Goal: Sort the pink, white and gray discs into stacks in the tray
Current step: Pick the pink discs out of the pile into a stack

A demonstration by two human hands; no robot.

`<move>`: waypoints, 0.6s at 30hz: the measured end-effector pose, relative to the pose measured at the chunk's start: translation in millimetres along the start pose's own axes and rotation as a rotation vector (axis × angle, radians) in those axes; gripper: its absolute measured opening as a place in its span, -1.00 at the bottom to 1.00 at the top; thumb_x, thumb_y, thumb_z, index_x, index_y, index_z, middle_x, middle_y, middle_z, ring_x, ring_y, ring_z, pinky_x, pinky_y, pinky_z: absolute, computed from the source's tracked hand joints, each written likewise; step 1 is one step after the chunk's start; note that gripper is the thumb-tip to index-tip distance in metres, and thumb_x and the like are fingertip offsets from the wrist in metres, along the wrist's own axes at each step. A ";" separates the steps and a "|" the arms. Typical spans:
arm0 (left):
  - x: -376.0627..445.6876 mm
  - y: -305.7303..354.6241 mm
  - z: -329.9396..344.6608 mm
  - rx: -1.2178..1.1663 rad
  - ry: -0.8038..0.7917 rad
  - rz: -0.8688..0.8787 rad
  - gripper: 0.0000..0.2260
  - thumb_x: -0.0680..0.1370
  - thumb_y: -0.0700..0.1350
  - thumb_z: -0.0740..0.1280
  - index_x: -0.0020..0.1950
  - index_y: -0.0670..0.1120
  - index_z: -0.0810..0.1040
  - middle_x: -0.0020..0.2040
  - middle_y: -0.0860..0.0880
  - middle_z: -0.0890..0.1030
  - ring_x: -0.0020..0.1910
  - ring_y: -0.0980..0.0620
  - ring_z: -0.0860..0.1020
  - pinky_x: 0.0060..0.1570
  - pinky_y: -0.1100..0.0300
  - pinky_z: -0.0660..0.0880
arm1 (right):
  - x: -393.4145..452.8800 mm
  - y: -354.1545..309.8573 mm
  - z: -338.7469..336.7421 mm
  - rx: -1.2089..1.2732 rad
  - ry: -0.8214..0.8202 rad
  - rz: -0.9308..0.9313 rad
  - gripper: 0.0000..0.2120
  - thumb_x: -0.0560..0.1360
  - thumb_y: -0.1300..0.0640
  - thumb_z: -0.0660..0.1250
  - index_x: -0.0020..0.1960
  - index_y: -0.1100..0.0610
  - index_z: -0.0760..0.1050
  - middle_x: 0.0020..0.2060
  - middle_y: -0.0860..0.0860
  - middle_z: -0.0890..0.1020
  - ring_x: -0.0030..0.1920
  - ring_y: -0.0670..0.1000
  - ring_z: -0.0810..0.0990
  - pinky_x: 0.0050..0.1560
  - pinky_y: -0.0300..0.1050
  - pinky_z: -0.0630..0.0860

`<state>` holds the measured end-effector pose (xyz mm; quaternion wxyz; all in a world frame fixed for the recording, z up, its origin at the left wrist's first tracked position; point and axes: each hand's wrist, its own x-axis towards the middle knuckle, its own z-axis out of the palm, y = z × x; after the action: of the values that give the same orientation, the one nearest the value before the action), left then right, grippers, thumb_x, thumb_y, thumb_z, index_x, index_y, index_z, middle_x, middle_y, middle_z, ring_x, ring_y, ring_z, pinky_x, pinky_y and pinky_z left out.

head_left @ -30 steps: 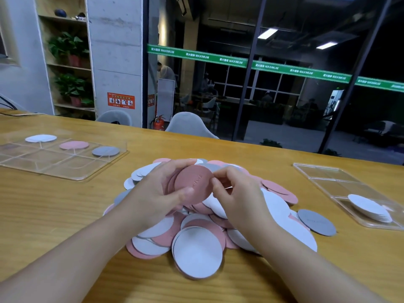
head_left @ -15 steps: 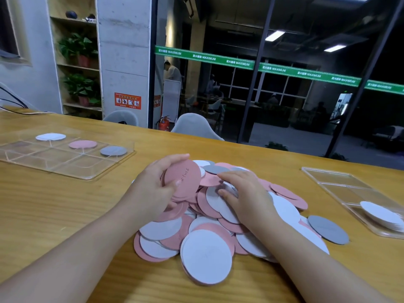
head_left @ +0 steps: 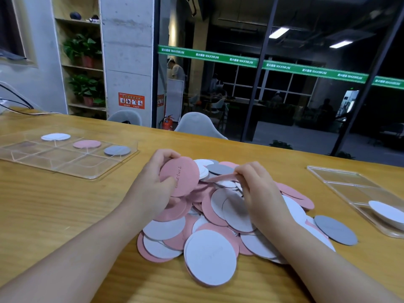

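A heap of pink, white and gray discs (head_left: 209, 217) lies on the wooden table in front of me. My left hand (head_left: 153, 184) grips a pink disc (head_left: 180, 179), tilted up above the heap's left side. My right hand (head_left: 256, 189) pinches the edge of another pink disc (head_left: 220, 178), lifted edge-on over the heap. At the left stands a clear divided tray (head_left: 65, 165) holding a white stack (head_left: 55, 136), a pink stack (head_left: 87, 144) and a gray stack (head_left: 117, 150), each in its own compartment.
A second clear tray (head_left: 341, 178) at the right holds a white disc stack (head_left: 387, 212). A loose gray disc (head_left: 335, 230) lies beside the heap's right edge. Cables (head_left: 19, 106) run across the table's far left corner. Chairs stand behind the table's far edge.
My left hand has kept the pink disc and shifted it left. My right hand reached into the heap, then pinched and raised another pink disc. The view drifted left.
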<state>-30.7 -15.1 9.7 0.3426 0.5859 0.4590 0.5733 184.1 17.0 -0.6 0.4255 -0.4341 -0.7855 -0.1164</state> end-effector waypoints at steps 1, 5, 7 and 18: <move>0.0 -0.6 -0.1 0.007 -0.011 0.001 -0.49 0.52 -0.37 0.13 -0.04 0.32 0.45 0.08 0.26 0.39 -0.17 -0.14 0.62 -0.26 0.06 0.63 | 0.0 -2.6 -1.2 0.042 0.022 -0.002 -0.88 0.48 0.29 0.18 -0.05 0.14 0.45 -0.14 -0.09 0.41 -0.15 -0.08 0.36 -0.19 -0.28 0.35; -0.1 -1.9 1.9 0.004 -0.072 0.021 -0.45 0.55 -0.36 0.10 0.05 0.34 0.52 0.15 0.17 0.39 -0.21 0.02 0.63 -0.19 0.07 0.63 | -0.4 -15.8 -4.9 0.185 0.022 0.027 -0.91 0.53 0.31 0.20 -0.05 0.19 0.47 -0.20 -0.16 0.41 -0.18 -0.23 0.37 -0.13 -0.52 0.28; 1.6 -1.7 1.9 -0.028 -0.072 0.022 -0.46 0.57 -0.35 0.10 0.03 0.34 0.53 0.18 0.10 0.40 -0.11 -0.01 0.60 -0.18 0.04 0.63 | -0.4 -21.9 -8.2 0.265 -0.014 0.095 -0.91 0.54 0.32 0.24 -0.08 0.19 0.49 -0.23 -0.25 0.42 -0.15 -0.33 0.41 -0.13 -0.54 0.28; 2.6 0.3 -5.6 0.051 -0.050 0.139 -0.72 0.40 0.18 0.36 0.09 0.38 0.45 0.19 0.22 0.38 0.13 0.11 0.52 -0.07 0.03 0.60 | -2.3 -33.2 -10.2 0.357 -0.104 0.162 -0.90 0.55 0.26 0.24 -0.10 0.18 0.51 -0.28 -0.04 0.54 -0.20 -0.06 0.46 -0.19 -0.30 0.37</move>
<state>-36.4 -13.6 11.5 0.2982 0.6391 0.4231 0.5689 164.6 -9.7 10.0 0.4626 -0.4191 -0.7769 0.0819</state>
